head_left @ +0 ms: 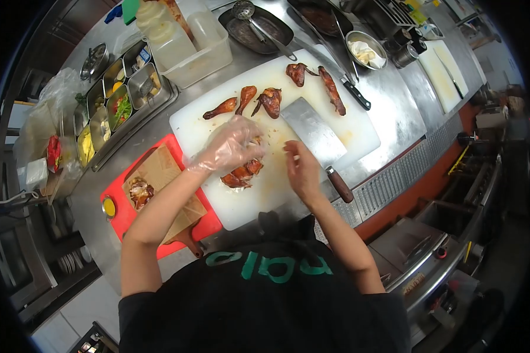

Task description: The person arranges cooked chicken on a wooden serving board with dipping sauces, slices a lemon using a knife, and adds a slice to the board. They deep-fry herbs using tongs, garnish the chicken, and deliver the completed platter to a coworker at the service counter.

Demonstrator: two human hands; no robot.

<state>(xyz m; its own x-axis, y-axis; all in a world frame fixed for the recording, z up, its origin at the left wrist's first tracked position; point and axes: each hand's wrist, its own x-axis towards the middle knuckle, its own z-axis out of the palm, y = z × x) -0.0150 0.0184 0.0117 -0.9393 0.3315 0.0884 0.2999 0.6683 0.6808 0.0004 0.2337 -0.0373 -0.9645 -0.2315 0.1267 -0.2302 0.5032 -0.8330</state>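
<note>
Your left hand [234, 144], in a clear plastic glove, is over the middle of the white cutting board [188, 125] on the steel desk [406, 112], its fingers curled down at the browned cut meat [239, 178]; some of that meat shows right beside the fingertips, but you cannot tell whether they pinch a piece. Your right hand [302, 169] is without a glove and holds nothing, its fingers loosely bent and partly apart, between the cut meat and the cleaver [314, 132]. The cleaver lies flat, its broad blade mostly on the white cutting board and its brown handle reaching past the near edge. Beyond your hands, on the same board, lie two drumsticks [221, 108] side by side, a wing-like piece [271, 103] next to them, a smaller browned piece [296, 73] and a long browned piece [331, 91] farther right. A black-handled knife [357, 95] rests along the far right side. To your left, a red board [116, 187] bears brown paper [162, 167] with more chopped meat [140, 191] on it, and a small cup of yellow sauce [109, 206] sits at the board's left edge. Past the white board stand a dark pan [271, 44] with a slotted spoon [254, 22] in it and a metal bowl [366, 63] with pale contents; metal food tins [142, 88] stand at the far left.
</note>
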